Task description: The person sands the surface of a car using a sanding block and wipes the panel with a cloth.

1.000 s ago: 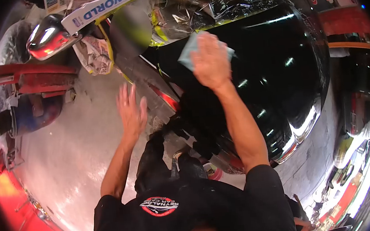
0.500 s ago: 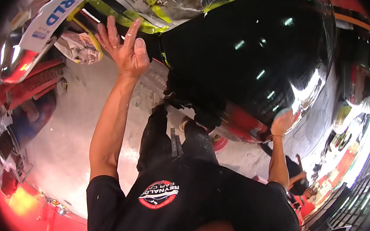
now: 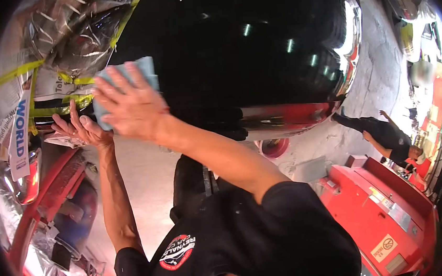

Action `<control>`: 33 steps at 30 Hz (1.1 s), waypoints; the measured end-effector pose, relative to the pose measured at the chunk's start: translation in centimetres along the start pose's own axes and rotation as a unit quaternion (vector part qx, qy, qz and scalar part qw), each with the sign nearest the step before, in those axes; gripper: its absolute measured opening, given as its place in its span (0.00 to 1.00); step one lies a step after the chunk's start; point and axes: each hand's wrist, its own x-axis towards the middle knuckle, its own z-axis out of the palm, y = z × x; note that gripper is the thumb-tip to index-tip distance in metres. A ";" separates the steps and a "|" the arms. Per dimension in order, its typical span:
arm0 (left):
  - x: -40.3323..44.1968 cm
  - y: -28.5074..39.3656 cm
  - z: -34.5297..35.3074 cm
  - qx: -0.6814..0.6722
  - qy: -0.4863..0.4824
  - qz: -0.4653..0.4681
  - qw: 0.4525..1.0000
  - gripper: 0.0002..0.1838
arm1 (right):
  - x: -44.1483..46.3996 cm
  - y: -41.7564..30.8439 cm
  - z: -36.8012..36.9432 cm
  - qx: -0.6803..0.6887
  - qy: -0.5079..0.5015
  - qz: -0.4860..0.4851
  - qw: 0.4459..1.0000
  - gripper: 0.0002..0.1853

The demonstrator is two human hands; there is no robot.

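A light blue-grey cloth (image 3: 148,69) lies on the glossy black car panel (image 3: 197,50), at its left edge by yellow masking tape (image 3: 77,100). My right hand (image 3: 133,104) holds it flat against the surface, fingers stretched over it. The thumb side is partly hidden. Just below and left, my left hand (image 3: 81,128) is open with fingers apart, close to the taped edge. I cannot tell whether its fingertips touch the car. Newspaper (image 3: 48,85) and clear plastic sheeting (image 3: 72,30) cover the area beyond the tape.
A red cabinet (image 3: 359,215) stands at the lower right. Beyond it, a person in dark clothes (image 3: 383,134) is at work. A pinkish-red bucket (image 3: 274,148) sits on the floor under the car. Red car parts (image 3: 52,189) are at the left.
My right hand has swept with the cloth from the panel's right lower side to its left edge. My left hand stays open near the taped edge. The view has turned.
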 end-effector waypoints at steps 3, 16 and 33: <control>-0.8 -1.6 -0.1 0.028 -0.010 -0.043 0.999 0.26 | -5.2 5.1 -3.5 0.013 -0.014 0.114 0.993 0.34; 0.3 -13.2 0.5 0.233 -0.092 -0.157 0.955 0.26 | -34.7 33.4 -15.0 -0.161 0.089 0.501 0.846 0.35; 3.3 -5.1 0.0 0.176 -0.086 -0.309 0.931 0.32 | -69.4 75.6 -10.9 -0.159 0.030 0.708 0.687 0.27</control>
